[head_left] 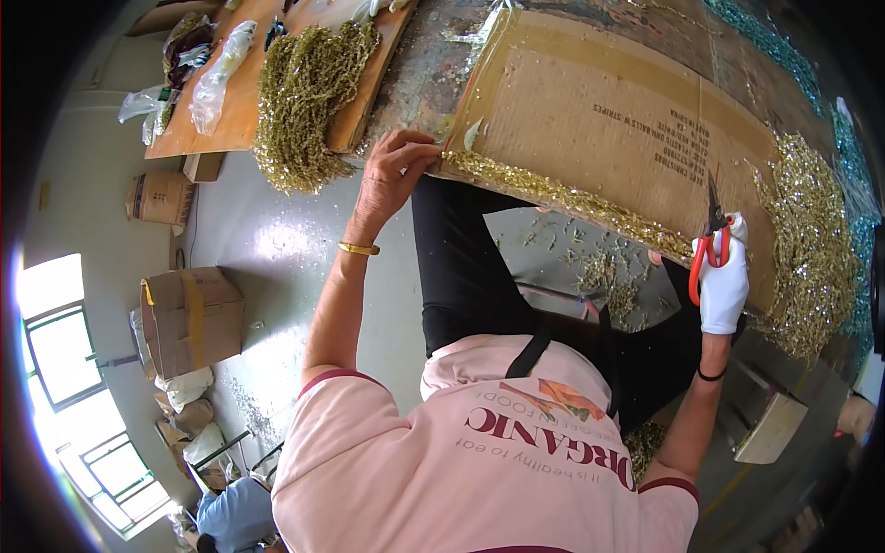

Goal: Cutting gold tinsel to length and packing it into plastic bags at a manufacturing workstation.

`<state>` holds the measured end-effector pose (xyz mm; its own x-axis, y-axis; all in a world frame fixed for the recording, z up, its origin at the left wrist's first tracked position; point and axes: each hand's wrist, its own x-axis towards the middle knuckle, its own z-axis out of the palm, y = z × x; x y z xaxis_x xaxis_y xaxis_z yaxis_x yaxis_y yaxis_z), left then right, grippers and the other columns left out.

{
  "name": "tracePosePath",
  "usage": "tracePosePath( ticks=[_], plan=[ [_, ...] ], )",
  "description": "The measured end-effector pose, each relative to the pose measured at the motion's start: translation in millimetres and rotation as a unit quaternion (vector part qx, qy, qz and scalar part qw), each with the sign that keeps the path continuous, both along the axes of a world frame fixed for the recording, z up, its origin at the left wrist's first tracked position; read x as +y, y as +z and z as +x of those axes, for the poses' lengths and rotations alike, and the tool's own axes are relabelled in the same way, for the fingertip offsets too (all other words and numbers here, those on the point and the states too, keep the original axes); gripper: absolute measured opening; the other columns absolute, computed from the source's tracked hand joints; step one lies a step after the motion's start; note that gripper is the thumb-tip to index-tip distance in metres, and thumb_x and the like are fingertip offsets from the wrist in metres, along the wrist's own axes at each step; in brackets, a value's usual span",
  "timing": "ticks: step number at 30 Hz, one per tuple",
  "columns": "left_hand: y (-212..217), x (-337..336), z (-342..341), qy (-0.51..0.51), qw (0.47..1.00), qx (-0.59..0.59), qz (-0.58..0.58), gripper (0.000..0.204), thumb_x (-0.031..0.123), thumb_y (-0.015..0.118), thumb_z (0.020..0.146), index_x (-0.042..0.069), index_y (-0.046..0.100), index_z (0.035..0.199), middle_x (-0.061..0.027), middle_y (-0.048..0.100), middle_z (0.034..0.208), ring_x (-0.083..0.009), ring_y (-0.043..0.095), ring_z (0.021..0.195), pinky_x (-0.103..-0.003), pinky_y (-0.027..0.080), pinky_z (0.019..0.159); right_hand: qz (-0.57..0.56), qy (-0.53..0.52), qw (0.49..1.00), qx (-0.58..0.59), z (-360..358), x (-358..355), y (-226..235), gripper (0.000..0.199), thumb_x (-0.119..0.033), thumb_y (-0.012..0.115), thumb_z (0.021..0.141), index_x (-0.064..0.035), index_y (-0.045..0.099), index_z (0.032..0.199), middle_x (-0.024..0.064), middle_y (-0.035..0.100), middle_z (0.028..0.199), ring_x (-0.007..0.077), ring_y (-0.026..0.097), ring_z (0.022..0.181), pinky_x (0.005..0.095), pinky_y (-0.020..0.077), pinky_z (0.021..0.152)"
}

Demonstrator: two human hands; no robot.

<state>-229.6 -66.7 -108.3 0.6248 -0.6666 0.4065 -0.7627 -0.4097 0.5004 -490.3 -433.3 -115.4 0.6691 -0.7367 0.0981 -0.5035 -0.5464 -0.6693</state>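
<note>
A strand of gold tinsel garland [562,195] runs along the near edge of a flat cardboard sheet [572,101] on the worktable. At the sheet's left corner my bare left hand [395,175] pinches the strand's end between thumb and fingers. My right hand [725,293], in a white glove, grips red-handled scissors [697,269] near the strand's other end. Their dark blades point away from me, over the cardboard. Whether the gloved fingers also hold the strand, I cannot tell. Right of that hand lies a heap of gold garland [813,244].
A thick bundle of gold strands [313,97] hangs over the edge of an orange-brown board [244,69] at the far left. Teal tinsel [774,46] lies at the far right. Cut scraps [608,281] litter the floor below. Cardboard boxes [198,313] stand at left, near another person [238,516].
</note>
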Motion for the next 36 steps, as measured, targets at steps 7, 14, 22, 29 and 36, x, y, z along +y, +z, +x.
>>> tracePosePath(
  ticks=[7,14,22,29,36],
  plan=[
    [-0.9,-0.7,1.1,-0.002,1.0,-0.009,0.003,0.017,0.002,0.065,0.071,0.008,0.065,0.087,-0.0047,0.061,0.091,-0.0237,0.056,0.086,-0.034,0.043,0.076,-0.026,0.002,1.0,0.003,-2.6,-2.4,-2.4,0.035,-0.02,0.07,0.077,-0.0052,0.054,0.104,0.0075,0.061,0.086,0.0159,0.059,0.078,0.0291,0.0458,0.073],
    [2.4,3.2,-0.2,0.007,1.0,0.012,0.008,0.015,-0.003,0.064,0.074,0.005,0.064,0.088,-0.0067,0.061,0.094,-0.0211,0.058,0.088,-0.03,0.047,0.075,0.002,0.165,0.982,0.088,-15.2,-9.3,26.0,0.036,-0.01,0.071,0.069,-0.0048,0.053,0.1,0.0081,0.059,0.084,0.019,0.057,0.076,0.032,0.0458,0.07],
    [-1.5,-0.2,1.9,-0.004,1.0,-0.017,0.0,0.013,-0.001,0.062,0.075,0.005,0.063,0.086,-0.0064,0.062,0.092,-0.0228,0.058,0.087,-0.032,0.046,0.076,0.005,0.125,0.99,0.06,-14.3,-13.4,23.3,0.027,-0.009,0.066,0.076,-0.0049,0.053,0.099,0.0115,0.061,0.086,0.0239,0.06,0.075,0.0334,0.0464,0.068],
    [-1.4,3.5,0.6,-0.002,0.999,-0.035,0.0,0.017,0.001,0.062,0.071,0.008,0.064,0.086,-0.0038,0.061,0.09,-0.0238,0.056,0.086,-0.034,0.043,0.077,-0.059,0.141,0.984,0.094,-10.3,-14.4,18.7,0.026,-0.007,0.065,0.075,-0.0042,0.053,0.098,0.0123,0.059,0.085,0.0262,0.059,0.079,0.0338,0.0462,0.071],
    [-5.8,-14.7,1.0,-0.019,1.0,0.002,-0.005,0.018,-0.001,0.063,0.071,0.007,0.065,0.088,-0.0052,0.062,0.092,-0.0243,0.057,0.086,-0.033,0.044,0.077,-0.065,0.175,0.981,0.057,-25.1,-30.5,12.4,0.026,-0.009,0.067,0.074,-0.0052,0.054,0.097,0.0142,0.058,0.086,0.03,0.059,0.08,0.0353,0.0463,0.07]
  ],
)
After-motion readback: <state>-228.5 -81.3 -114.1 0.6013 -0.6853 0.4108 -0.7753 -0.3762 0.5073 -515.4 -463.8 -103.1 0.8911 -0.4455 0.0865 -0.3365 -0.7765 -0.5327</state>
